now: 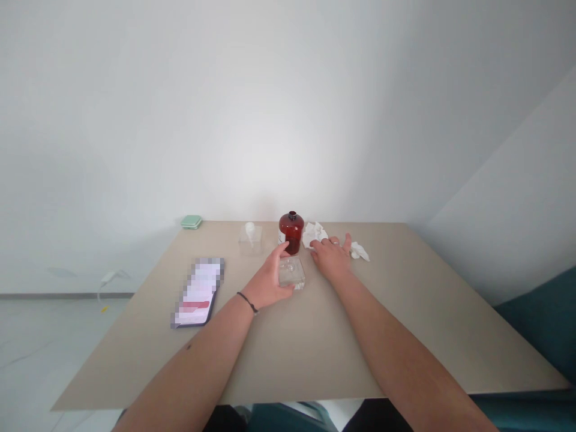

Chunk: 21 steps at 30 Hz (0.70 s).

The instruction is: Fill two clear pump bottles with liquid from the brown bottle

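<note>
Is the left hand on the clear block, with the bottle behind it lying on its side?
No, the bottle stands upright, as the head view shows. The left hand is on the clear block, with the bottle behind it.

the phone (198,293) on the left has its screen blurred out, so nothing on it can be read. the left hand (266,281) covers part of the clear square thing (291,273), and what that thing is can't be told, while the right hand (332,259) hides part of the crumpled tissue (315,234). the green thing (191,222) far off to the left is too small to tell, and the left arm (193,354) and right arm (405,360) are both cut off by the bottom of the picture.
</note>
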Each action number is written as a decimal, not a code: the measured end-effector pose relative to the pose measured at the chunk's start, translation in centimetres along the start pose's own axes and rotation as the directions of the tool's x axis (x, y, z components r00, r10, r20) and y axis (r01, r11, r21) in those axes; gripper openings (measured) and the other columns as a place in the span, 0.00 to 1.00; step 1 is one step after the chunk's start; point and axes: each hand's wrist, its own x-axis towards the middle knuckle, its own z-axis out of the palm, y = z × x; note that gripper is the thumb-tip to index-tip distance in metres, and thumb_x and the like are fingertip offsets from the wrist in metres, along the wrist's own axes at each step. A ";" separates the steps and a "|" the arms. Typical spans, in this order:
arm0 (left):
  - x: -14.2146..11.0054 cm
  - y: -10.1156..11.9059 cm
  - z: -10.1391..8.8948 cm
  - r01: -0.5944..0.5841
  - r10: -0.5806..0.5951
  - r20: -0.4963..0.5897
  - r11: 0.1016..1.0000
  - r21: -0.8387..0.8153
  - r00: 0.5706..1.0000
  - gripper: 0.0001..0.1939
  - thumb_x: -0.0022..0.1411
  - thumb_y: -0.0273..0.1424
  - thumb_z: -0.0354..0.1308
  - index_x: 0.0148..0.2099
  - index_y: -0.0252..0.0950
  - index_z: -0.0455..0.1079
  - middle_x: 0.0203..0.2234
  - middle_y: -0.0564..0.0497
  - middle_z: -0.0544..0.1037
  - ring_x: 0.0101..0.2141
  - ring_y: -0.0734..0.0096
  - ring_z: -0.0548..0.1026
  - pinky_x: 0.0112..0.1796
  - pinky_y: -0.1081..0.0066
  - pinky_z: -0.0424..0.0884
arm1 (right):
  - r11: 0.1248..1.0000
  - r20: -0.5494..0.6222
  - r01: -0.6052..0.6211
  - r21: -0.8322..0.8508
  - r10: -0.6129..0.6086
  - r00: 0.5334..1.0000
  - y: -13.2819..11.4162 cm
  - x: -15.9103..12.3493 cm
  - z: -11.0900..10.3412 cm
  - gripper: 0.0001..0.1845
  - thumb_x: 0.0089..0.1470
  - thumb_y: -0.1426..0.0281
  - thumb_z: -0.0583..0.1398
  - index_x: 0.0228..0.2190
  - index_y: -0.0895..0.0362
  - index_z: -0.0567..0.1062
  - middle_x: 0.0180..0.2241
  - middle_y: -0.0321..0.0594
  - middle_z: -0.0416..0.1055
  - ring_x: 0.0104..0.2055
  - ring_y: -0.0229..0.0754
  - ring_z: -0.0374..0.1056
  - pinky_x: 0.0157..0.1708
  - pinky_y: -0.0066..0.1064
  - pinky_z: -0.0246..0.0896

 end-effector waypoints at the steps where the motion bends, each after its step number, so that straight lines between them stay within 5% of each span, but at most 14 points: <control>1: 0.0 0.0 0.0 0.001 -0.001 0.001 1.000 -0.001 1.000 0.53 0.50 0.27 0.66 0.70 0.42 0.38 0.57 0.40 0.63 0.58 0.53 0.65 0.61 0.47 0.57 | 1.000 -0.025 -0.017 -0.004 0.017 1.000 0.0 -0.1 -0.1 0.11 0.61 0.68 0.56 0.42 0.51 0.77 0.41 0.45 0.78 0.50 0.55 0.66 0.62 0.65 0.23; 9: 0.0 0.0 0.1 -0.004 0.004 -0.007 1.000 -0.022 1.000 0.52 0.50 0.26 0.66 0.70 0.44 0.40 0.56 0.42 0.64 0.58 0.53 0.65 0.61 0.46 0.57 | 0.988 -0.284 -0.148 0.054 0.157 0.946 1.1 -1.4 -1.8 0.14 0.61 0.68 0.54 0.41 0.50 0.79 0.35 0.43 0.78 0.45 0.51 0.67 0.62 0.63 0.24; 13: 0.0 0.1 0.1 0.002 -0.002 -0.002 1.000 -0.009 1.000 0.53 0.49 0.26 0.66 0.70 0.44 0.40 0.56 0.41 0.63 0.58 0.52 0.65 0.61 0.46 0.57 | 0.955 -0.368 -0.108 0.278 0.209 0.906 1.1 -2.0 -2.9 0.16 0.61 0.69 0.52 0.39 0.49 0.80 0.34 0.39 0.78 0.42 0.47 0.69 0.62 0.58 0.31; 17: 0.1 0.0 0.1 0.002 -0.002 0.000 1.000 -0.030 1.000 0.53 0.49 0.26 0.66 0.70 0.43 0.39 0.57 0.40 0.62 0.58 0.51 0.65 0.61 0.45 0.57 | 0.825 -0.330 -0.049 0.563 0.279 0.902 0.1 -2.7 -4.8 0.14 0.59 0.64 0.54 0.39 0.53 0.78 0.37 0.42 0.77 0.40 0.46 0.69 0.57 0.47 0.49; 21: 0.2 -0.1 0.1 -0.029 0.028 -0.014 0.997 -0.066 1.000 0.53 0.49 0.27 0.67 0.70 0.44 0.40 0.57 0.41 0.63 0.58 0.51 0.65 0.61 0.43 0.57 | 0.686 -0.224 0.015 0.727 0.216 0.950 -0.8 -3.1 -7.4 0.12 0.54 0.64 0.58 0.38 0.53 0.76 0.34 0.40 0.74 0.33 0.43 0.66 0.37 0.34 0.60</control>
